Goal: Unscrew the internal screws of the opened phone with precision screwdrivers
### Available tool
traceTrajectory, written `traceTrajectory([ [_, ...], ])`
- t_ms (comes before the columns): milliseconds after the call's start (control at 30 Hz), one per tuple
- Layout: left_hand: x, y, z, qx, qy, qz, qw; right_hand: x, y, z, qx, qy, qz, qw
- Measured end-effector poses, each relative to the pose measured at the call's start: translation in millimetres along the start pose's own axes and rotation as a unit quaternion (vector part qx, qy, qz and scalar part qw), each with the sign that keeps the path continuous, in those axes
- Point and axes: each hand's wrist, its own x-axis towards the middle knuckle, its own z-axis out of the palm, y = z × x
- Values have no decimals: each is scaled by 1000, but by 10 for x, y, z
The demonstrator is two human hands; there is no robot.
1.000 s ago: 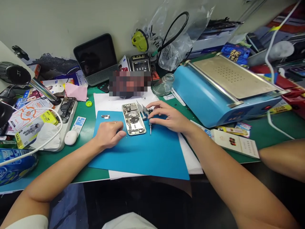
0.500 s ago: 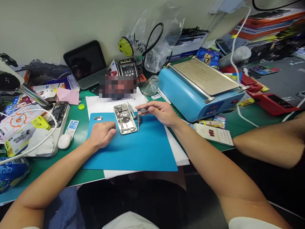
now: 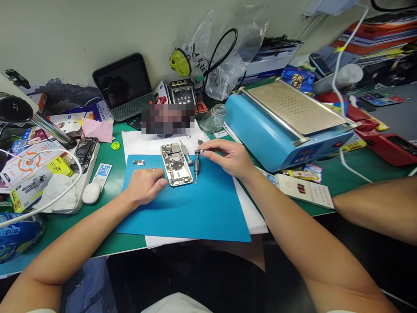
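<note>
An opened smartphone (image 3: 177,165), its inner parts bare, lies on the blue mat (image 3: 182,213). My left hand (image 3: 146,186) rests on the mat at the phone's left, fingers curled in a loose fist, with nothing visible in it. On the phone's other side is my right hand (image 3: 230,157), thumb and fingertips pinched at the cap end of a dark screwdriver (image 3: 196,164). The screwdriver's tip points toward me. A light grey, slim tool (image 3: 185,152) lies between phone and screwdriver. Left of the phone, a small metal part (image 3: 138,163) sits on the mat.
A blue machine with a metal plate (image 3: 289,108) stands at the right, beside a glass jar (image 3: 213,118). Behind the mat are a dark screen device (image 3: 124,84) and a blurred-out patch. Boxes and a white earbud case (image 3: 91,193) lie left. Another person's arm (image 3: 374,211) rests at the right.
The whole view has shifted slightly, moving things rightward in it. At my right fingertips the round cap no longer faces me, and more of the screwdriver shows. My left hand stays put.
</note>
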Motion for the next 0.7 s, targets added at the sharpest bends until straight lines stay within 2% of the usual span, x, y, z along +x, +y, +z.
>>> traceTrajectory([
  [100, 1, 5, 3, 4, -4, -1, 1000, -11, 3, -47, -84, -12, -47, 995],
  [233, 5, 6, 10, 9, -9, -3, 1000, -7, 16, -79, -149, -118, -71, 979],
  [333, 10, 4, 18, 14, -12, -7, 1000, 3, 30, -67, -148, -159, -73, 973],
  [700, 39, 43, 12, 22, -22, -11, 999, -32, 44, -41, -133, -161, -57, 976],
])
